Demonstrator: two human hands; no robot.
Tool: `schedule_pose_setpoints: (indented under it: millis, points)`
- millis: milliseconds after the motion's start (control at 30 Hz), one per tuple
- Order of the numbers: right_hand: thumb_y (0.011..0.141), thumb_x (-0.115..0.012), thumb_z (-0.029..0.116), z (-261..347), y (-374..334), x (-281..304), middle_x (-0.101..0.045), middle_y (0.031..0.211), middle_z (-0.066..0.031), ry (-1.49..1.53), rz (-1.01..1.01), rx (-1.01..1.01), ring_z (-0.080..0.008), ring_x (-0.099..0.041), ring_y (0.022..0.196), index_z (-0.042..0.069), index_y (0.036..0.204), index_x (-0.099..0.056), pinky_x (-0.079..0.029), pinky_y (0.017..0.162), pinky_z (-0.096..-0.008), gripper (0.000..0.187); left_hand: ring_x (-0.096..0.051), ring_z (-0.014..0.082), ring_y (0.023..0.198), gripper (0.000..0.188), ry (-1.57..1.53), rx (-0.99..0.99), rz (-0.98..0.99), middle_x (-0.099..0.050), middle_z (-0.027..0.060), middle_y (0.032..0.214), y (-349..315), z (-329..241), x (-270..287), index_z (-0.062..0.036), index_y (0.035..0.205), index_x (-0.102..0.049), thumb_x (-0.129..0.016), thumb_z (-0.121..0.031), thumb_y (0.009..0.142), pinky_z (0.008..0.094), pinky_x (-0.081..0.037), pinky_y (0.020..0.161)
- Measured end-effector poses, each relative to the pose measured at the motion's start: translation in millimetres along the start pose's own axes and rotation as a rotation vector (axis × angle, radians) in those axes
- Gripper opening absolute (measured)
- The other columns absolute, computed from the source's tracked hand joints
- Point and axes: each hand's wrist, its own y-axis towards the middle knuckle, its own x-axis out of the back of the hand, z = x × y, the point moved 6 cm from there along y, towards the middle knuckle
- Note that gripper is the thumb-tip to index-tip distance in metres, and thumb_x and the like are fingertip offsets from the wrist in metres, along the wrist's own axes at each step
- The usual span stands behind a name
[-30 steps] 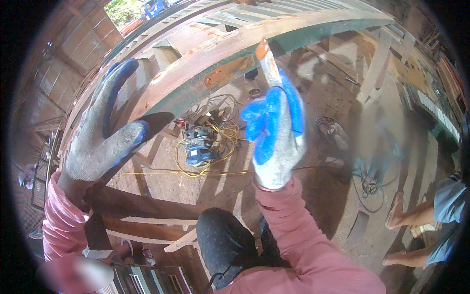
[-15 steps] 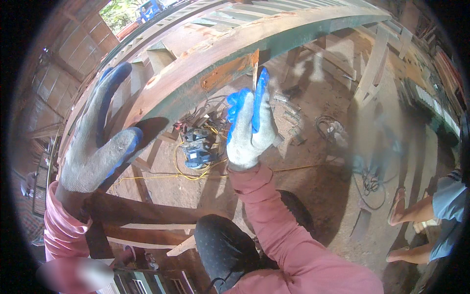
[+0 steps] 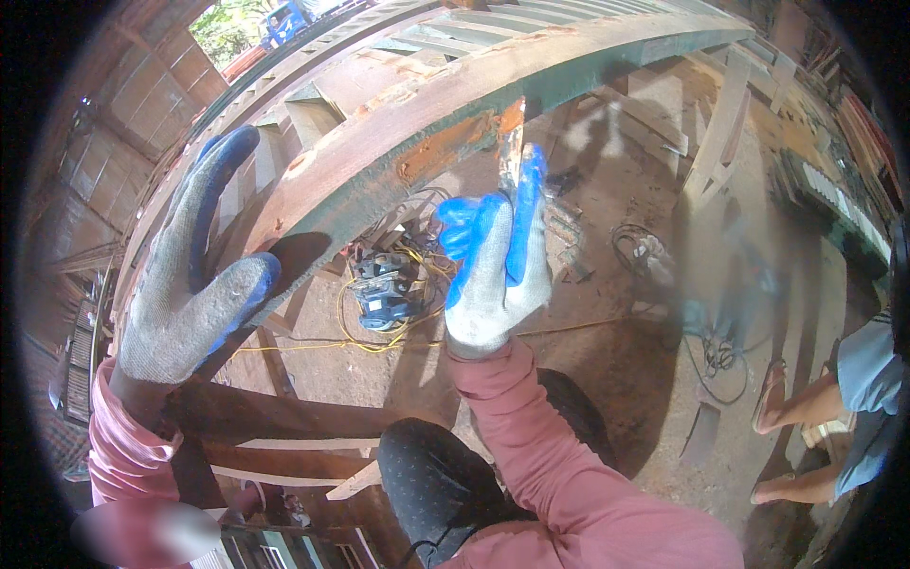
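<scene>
My right hand (image 3: 498, 256), in a grey glove with blue-coated fingers, is closed round a putty knife (image 3: 511, 142). Brown-orange filler smears its upright blade, whose tip is at the green side face of a long wooden rail (image 3: 379, 133). A patch of the same filler (image 3: 444, 150) lies along that face, left of the blade. My left hand (image 3: 190, 275), gloved alike, is at the rail's near left end, thumb and fingers spread wide. Whether its palm presses on the wood cannot be made out. The knife's handle is hidden inside my right hand.
A blue power tool (image 3: 384, 294) with a yellow cord sits on the dirt floor below the rail. Wooden braces (image 3: 725, 123) stand at the right. A person's legs (image 3: 806, 398) show at the right edge. Coiled wire (image 3: 720, 358) lies near their feet.
My right hand and the putty knife have shifted slightly right and down, and the blade has turned to show its broad face. The left hand stays nearly where it was, still spread.
</scene>
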Motion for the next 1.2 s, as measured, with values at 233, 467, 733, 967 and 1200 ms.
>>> schedule_pose_setpoints:
  millis: [233,467,733,967,1200]
  points:
    - [0.091,-0.065,-0.010,13.7,0.4,-1.4,-0.063,0.085,-0.0083,-0.453,0.094,0.389,-0.0207,-0.057,0.070,-0.001,0.150,-0.051,-0.048,0.063,-0.0358,0.062,-0.027,0.0285,0.154,0.106,0.010,0.024,-0.013,-0.028,0.0132,0.167,-2.0,-5.8,-2.5,-0.0034,0.161,-0.029,-0.080,-0.056,0.084,0.0480,-0.038,0.118]
    - [0.088,-0.072,-0.006,22.0,-10.6,-20.8,-0.062,0.082,-0.0109,-0.560,0.144,0.434,-0.0236,-0.058,0.067,0.000,0.148,-0.053,-0.047,0.060,-0.0376,0.063,-0.028,0.0306,0.154,0.105,0.011,0.014,0.008,-0.028,0.0150,0.167,-2.5,-7.7,-4.9,-0.0025,0.162,-0.028,-0.078,-0.055,0.086,0.0481,-0.035,0.119]
    - [0.089,-0.069,-0.010,31.1,-20.4,-19.4,-0.071,0.101,-0.0168,-0.452,0.157,0.393,-0.0224,-0.068,0.079,-0.006,0.136,-0.063,-0.056,0.070,-0.0337,0.048,-0.028,0.0313,0.154,0.103,0.067,-0.001,0.014,-0.029,0.0164,0.166,-1.5,-11.5,-4.9,-0.0016,0.162,-0.026,-0.075,-0.055,0.089,0.0480,-0.033,0.120]
    - [0.096,-0.060,-0.005,39.8,4.1,9.6,-0.072,0.106,-0.0181,-0.502,0.136,0.322,-0.0217,-0.067,0.079,-0.008,0.134,-0.063,-0.055,0.071,-0.0326,0.039,-0.029,0.0310,0.153,0.101,0.116,-0.010,0.022,-0.028,0.0161,0.167,-1.3,-10.0,-0.6,-0.0015,0.161,-0.027,-0.075,-0.055,0.090,0.0479,-0.034,0.120]
    - [0.088,-0.067,-0.009,58.3,2.4,-12.8,-0.073,0.099,-0.0206,-0.567,0.257,0.276,-0.0275,-0.068,0.075,-0.009,0.122,-0.068,-0.055,0.069,-0.0352,0.034,-0.028,0.0308,0.154,0.101,0.094,-0.001,0.029,-0.028,0.0166,0.166,-2.0,-5.5,-1.8,-0.0019,0.162,-0.027,-0.074,-0.055,0.090,0.0482,-0.037,0.118]
